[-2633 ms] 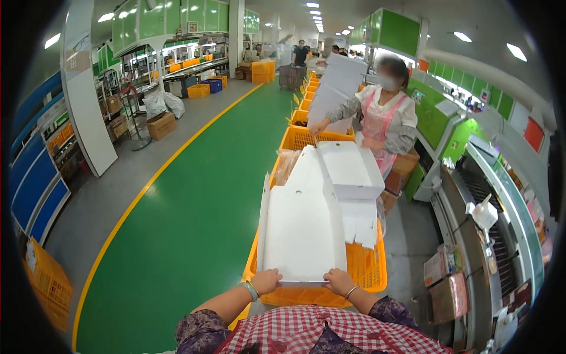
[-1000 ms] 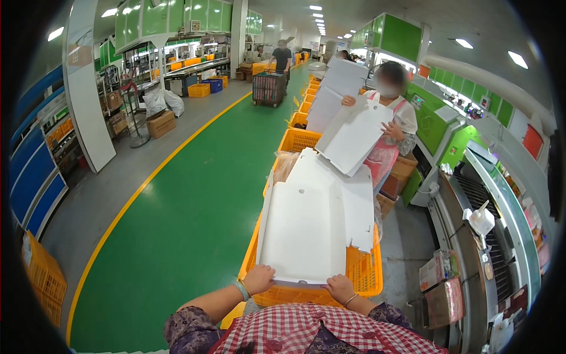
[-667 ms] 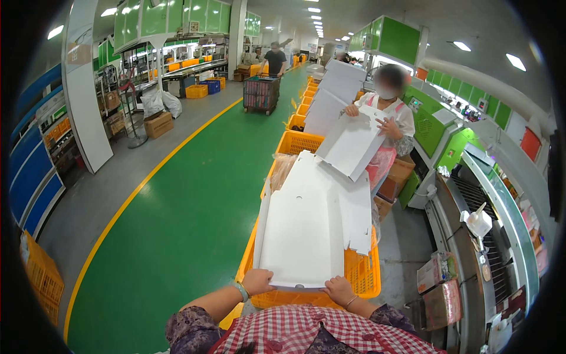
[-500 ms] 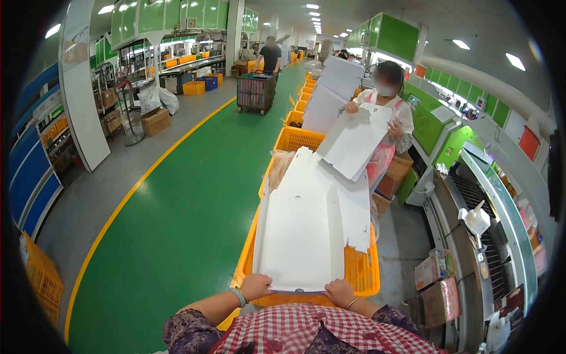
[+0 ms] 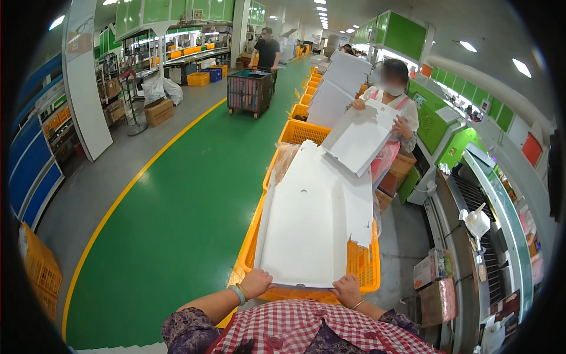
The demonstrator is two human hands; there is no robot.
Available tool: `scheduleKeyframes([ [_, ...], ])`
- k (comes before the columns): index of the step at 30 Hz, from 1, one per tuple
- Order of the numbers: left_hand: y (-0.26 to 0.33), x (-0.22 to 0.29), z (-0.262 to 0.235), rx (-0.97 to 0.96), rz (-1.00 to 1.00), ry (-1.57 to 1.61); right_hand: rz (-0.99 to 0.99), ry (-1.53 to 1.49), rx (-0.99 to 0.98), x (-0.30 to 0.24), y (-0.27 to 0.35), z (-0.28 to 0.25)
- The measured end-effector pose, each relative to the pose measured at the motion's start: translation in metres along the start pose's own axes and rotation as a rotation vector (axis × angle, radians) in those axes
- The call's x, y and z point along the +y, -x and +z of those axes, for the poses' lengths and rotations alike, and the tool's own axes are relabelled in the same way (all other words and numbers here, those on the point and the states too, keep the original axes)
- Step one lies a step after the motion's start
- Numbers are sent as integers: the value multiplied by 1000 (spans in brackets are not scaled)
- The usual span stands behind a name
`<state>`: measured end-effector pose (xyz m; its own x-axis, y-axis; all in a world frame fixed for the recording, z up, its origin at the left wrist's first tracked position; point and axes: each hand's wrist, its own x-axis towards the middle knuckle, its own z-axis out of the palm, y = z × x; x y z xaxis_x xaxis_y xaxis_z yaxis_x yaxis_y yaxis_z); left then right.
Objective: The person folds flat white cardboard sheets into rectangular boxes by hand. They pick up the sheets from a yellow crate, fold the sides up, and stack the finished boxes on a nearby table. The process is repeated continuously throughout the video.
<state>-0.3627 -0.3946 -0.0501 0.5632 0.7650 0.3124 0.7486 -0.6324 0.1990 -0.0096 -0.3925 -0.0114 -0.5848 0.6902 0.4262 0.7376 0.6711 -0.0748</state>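
A white cardboard box (image 5: 303, 236), partly folded with its side walls raised, lies in front of me over a yellow crate (image 5: 362, 268). At its near left corner my left hand (image 5: 256, 284) is closed on the edge, a bracelet round the wrist. My right hand (image 5: 348, 289) grips the near right corner, fingers on the rim. Beneath and beyond the box lies more flat white cardboard (image 5: 356, 203). Across from me a person (image 5: 390, 112) holds another partly folded white box (image 5: 361, 137) with both hands.
A row of yellow crates (image 5: 305, 131) runs away from me, with stacked white cardboard (image 5: 342, 85) beyond. On the green floor (image 5: 183, 236) a person pushes a wheeled cage cart (image 5: 249, 94). Machinery with a dark slatted conveyor (image 5: 480, 212) stands at right; wrapped cartons (image 5: 437, 301) sit below it.
The cart and the person pushing it have come nearer. My hands keep hold of the box's near corners, with little movement. The view has shifted slightly.
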Motion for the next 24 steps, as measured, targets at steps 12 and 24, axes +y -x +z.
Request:
scheduleKeyframes([
  [12, 3, 9, -2, -66, -21, -35, 49, 11, -54, -3, 37, 36],
  [24, 6, 25, -5, 169, -30, 99, 38, -163, 122, -22, 30, 36],
])
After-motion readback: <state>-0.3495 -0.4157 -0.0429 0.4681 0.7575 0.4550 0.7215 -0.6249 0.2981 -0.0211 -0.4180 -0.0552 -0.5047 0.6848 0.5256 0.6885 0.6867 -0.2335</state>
